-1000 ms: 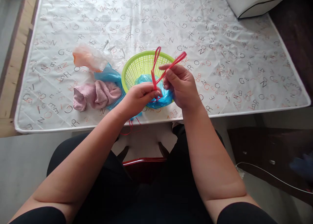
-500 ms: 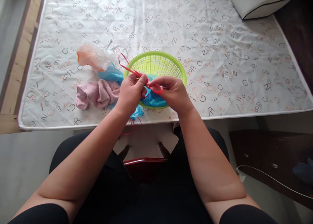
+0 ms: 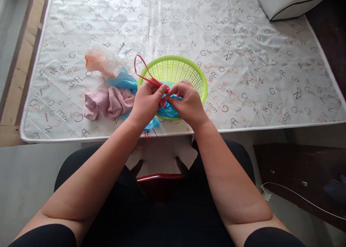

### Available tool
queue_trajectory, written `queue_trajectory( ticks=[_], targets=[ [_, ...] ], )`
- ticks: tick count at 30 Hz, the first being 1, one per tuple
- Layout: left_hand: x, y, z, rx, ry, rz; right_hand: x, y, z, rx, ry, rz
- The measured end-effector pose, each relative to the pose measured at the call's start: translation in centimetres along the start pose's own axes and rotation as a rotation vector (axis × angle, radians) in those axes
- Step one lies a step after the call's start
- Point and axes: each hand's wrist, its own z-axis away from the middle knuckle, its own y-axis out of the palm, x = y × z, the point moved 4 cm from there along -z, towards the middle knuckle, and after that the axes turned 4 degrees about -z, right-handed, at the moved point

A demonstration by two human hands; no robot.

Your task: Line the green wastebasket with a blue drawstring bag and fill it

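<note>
My left hand (image 3: pixel 150 99) is closed on a red plastic string (image 3: pixel 140 72), pinched between thumb and fingers. A loop of the string stands up past the knuckles. Close beside it, my right hand (image 3: pixel 187 101) pinches the same string near a small bunched part. Both hands are over the near side of a green plastic basket (image 3: pixel 204 83) with mesh walls. Blue plastic (image 3: pixel 168 112) lies in the basket, partly hidden under my hands. A pink towel (image 3: pixel 109 103) lies crumpled left of my left hand.
Left of the basket are a clear bag with something orange (image 3: pixel 98 61) and a blue bag (image 3: pixel 123 80). More blue plastic with red strings (image 3: pixel 151 124) reaches the front edge of the letter-printed mattress (image 3: pixel 256 95). A white object with black piping (image 3: pixel 292 5) sits far right.
The red loop at my right fingers has gone, pulled down to a small bunch. The loop past my left hand stands wider. Both hands stay over the basket.
</note>
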Motion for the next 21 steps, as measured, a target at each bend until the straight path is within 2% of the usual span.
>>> queue_trajectory(
  ticks=[4,10,17,21],
  targets=[
    [-0.3,0.6,0.3,0.052,0.001,0.012,-0.9,-0.2,0.1,-0.081,0.075,-0.026],
    [-0.8,0.9,0.9,0.087,0.037,-0.074,-1.6,0.3,0.2,0.166,0.171,-0.123],
    [-1.2,0.7,1.2,0.028,0.093,-0.134,-1.1,0.6,-0.1,0.147,0.186,-0.255],
    [-1.4,1.0,1.1,0.012,0.091,-0.103,-1.2,0.6,-0.1,0.092,0.259,-0.294]
  ],
)
